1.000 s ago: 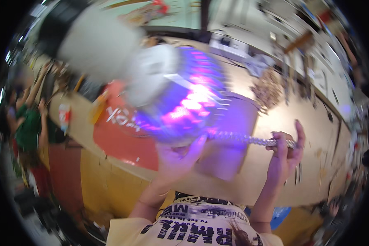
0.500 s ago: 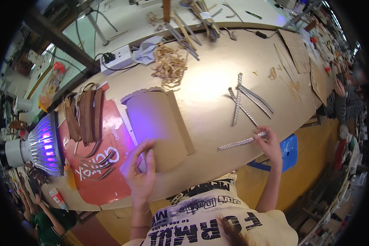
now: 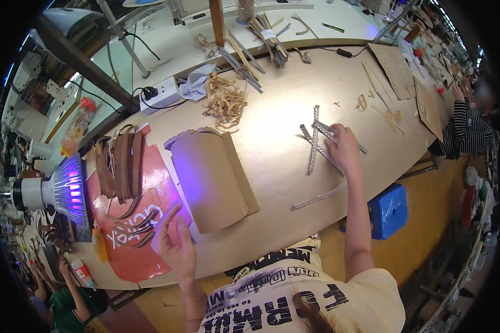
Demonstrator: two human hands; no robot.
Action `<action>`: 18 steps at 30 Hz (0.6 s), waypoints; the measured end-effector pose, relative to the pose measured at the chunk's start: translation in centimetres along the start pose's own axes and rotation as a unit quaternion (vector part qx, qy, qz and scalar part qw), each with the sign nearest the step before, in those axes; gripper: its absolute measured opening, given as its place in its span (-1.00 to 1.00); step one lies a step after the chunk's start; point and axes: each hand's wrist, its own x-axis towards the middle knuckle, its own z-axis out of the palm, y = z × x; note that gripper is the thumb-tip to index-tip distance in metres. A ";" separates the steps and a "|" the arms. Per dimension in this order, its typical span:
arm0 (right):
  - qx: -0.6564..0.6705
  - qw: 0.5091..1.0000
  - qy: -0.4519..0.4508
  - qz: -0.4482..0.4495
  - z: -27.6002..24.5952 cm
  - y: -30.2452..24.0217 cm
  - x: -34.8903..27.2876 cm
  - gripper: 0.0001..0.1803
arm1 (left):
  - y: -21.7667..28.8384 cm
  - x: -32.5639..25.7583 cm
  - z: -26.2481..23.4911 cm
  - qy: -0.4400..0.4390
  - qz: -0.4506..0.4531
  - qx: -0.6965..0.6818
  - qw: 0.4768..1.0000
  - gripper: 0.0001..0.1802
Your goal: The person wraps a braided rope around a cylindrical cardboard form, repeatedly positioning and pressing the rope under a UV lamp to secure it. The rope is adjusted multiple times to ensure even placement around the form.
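Our right hand (image 3: 344, 149) at crossed braided strips (image 3: 315, 135), whether clamped we can't tell; left hand (image 3: 176, 248), thumb and finger parted, well leftward.

Pale yellow short-sleeved T-shirt (image 3: 330, 275) — big black block lettering (image 3: 280, 315).

a tan table (image 3: 280, 172) bears braided strips (image 3: 313, 152); curly scraps (image 3: 225, 102); a red sheet (image 3: 136, 261).

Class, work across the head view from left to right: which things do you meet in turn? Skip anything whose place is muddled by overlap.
Glowing lamp → bundle of brown strips → left hand → right hand → blue stool → another person's striped top.
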 end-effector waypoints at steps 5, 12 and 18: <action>0.130 0.983 -0.112 0.066 -1.6 -0.8 1.4 -0.68 | -1.6 -0.1 -0.8 0.008 -0.013 -0.056 0.998 -0.76; 0.419 0.835 -0.352 -0.065 -7.0 -14.4 2.7 -0.68 | -0.8 2.1 -1.4 -0.051 -0.066 -0.243 0.966 -0.68; 0.455 0.671 -0.546 -0.211 -5.9 -28.8 1.9 -0.65 | -0.2 5.9 -0.7 -0.016 -0.116 -0.485 0.867 -0.62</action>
